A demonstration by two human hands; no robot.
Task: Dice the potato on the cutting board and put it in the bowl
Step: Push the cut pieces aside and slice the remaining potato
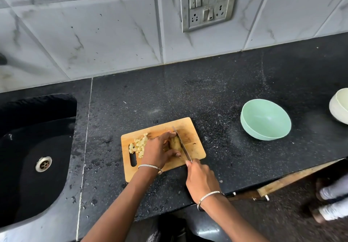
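Item 1, potato [175, 143]: we are seeing only a brown-skinned strip of it at the middle of the cutting board [194, 148]. The left hand [157, 149] is covering the rest, so we are not judging its full shape. The exposed part is running far-to-near, roughly along the blade.

Item 2, knife [181, 142]: the blade is lying against the potato's right side, tip pointing away from us and slightly left. The right hand [201, 180] is curling round the handle and hiding it entirely.

Item 3, left hand: fingers are arching over the potato and pinning it, thumb at its near end.

Item 4, diced pieces [138, 145]: a pale heap is sitting on the board's left part, partly tucked behind the left hand, near the handle slot [133, 159].

Item 5, board: its long axis is running left to right, the right end angled farther away. The near left corner is lying close to the counter [207, 91] edge.

Item 6, green bowl [251, 129]: it is standing well to the right of the board, with bare counter between and beyond.

Item 7, white bowl [339, 108]: the right frame edge is cutting it off.

Item 8, sink [37, 128]: it is lying to the left, apart from the board.
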